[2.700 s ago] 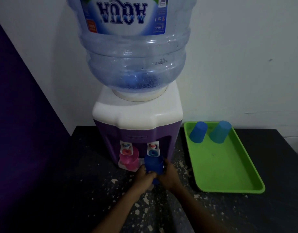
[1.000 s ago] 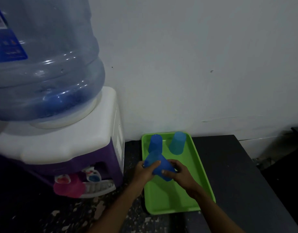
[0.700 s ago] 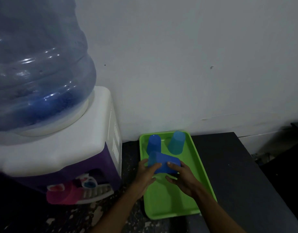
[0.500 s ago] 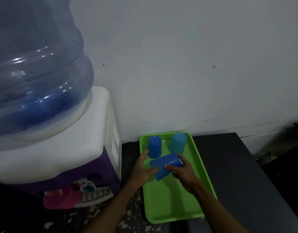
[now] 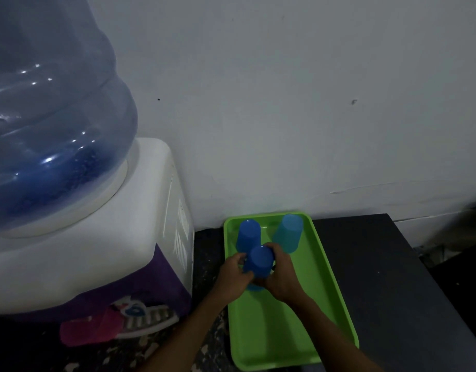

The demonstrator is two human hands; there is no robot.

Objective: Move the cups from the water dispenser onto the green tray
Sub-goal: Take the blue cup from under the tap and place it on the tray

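Note:
Both hands hold a dark blue cup upside down over the green tray; my left hand grips its left side and my right hand its right. I cannot tell whether the cup's rim touches the tray. Behind it on the tray stand two inverted cups, a blue cup and a lighter teal cup. A pink cup sits on the drip grille of the water dispenser at the left.
A large water bottle tops the dispenser. The dark speckled counter carries the tray and ends at the right. A white wall stands just behind the tray.
The blue cup went from the dispenser tap to the tray. In the last half second it turned from lying sideways in my hands to upside down, lower over the tray.

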